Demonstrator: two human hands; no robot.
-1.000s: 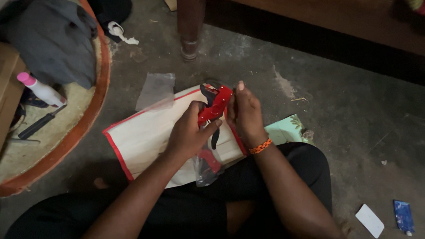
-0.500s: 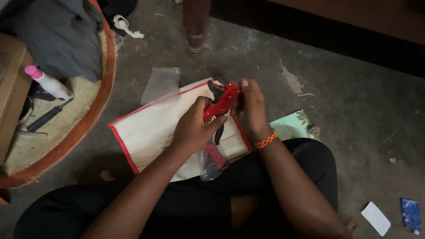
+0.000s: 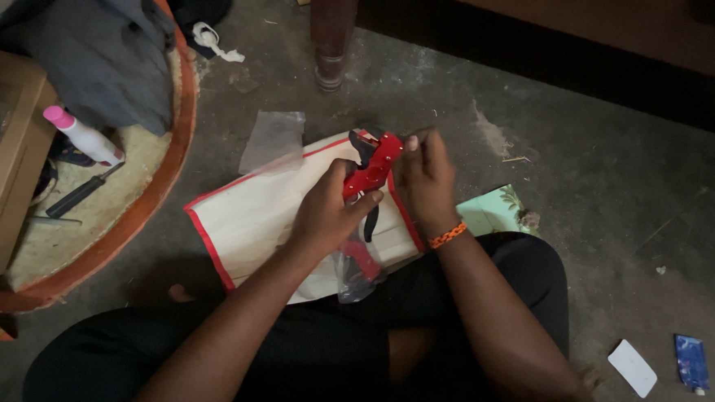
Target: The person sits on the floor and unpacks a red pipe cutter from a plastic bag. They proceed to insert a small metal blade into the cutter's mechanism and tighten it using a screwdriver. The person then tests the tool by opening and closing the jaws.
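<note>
Both hands (image 3: 373, 196) grip red tool (image 3: 374, 166); blade hidden.

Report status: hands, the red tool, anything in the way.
Left hand grips red tool. Right hand at its head. Plastic bag hangs off handles.

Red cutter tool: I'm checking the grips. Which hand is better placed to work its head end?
Right, probably. The right hand has its fingertips at the red cutter tool's head, while the left hand wraps the handle, steadying it.
</note>
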